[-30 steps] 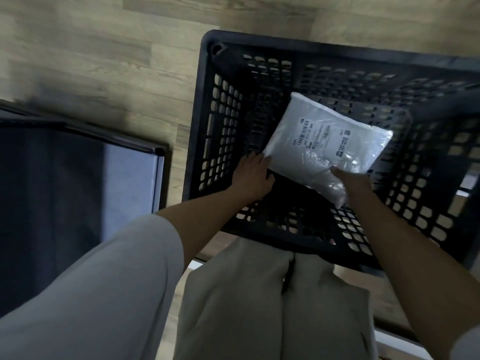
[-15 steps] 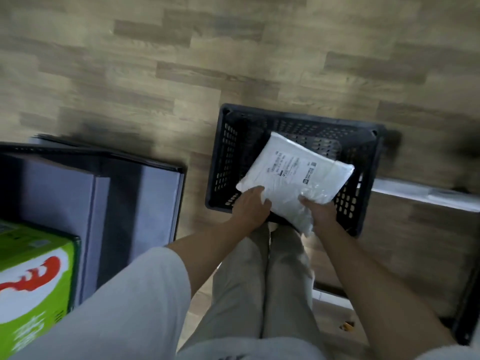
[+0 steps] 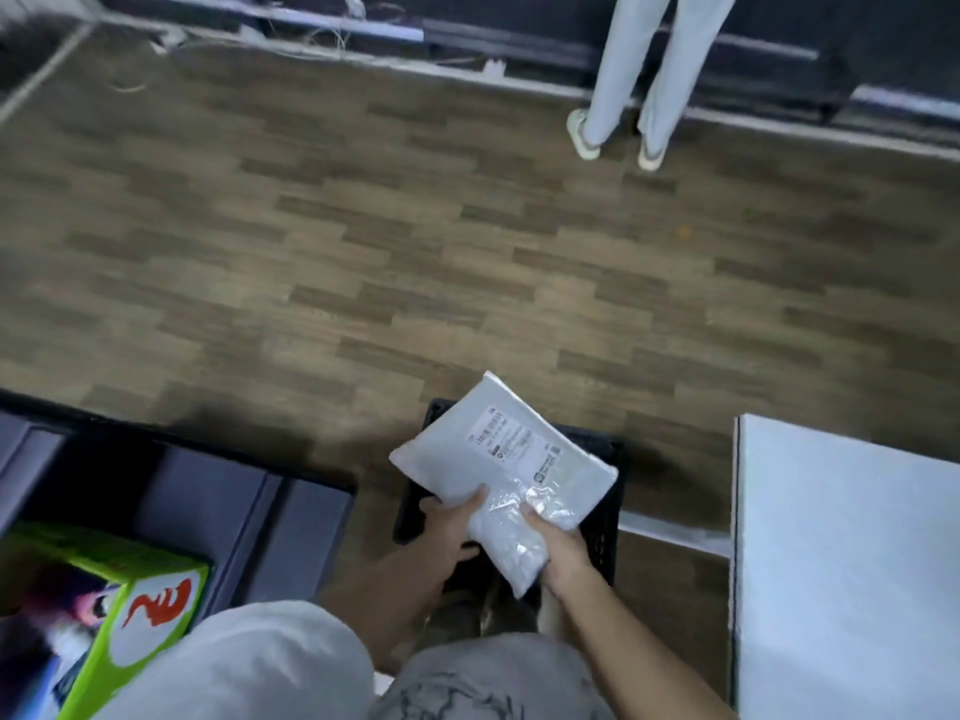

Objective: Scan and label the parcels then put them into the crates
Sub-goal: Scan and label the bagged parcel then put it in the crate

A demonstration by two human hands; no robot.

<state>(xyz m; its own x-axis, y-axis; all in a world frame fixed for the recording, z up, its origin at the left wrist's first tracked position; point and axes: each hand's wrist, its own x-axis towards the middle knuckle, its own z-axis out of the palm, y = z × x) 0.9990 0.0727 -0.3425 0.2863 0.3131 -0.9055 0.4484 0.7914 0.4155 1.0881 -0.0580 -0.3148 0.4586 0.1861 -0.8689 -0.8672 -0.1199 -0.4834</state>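
A white plastic parcel with a printed label on top is held above a black slotted crate on the floor. My left hand grips the parcel's near left edge from below. My right hand pinches its crumpled near end. The parcel covers most of the crate, so the crate's inside is hidden.
A white table top stands at the right. A dark grey bin and a green printed box sit at the left. Another person's legs stand at the far side of the wooden floor.
The view has risen far away from the crate, which now looks small. Both hands have lifted the parcel up out of the crate, keeping their hold on it.
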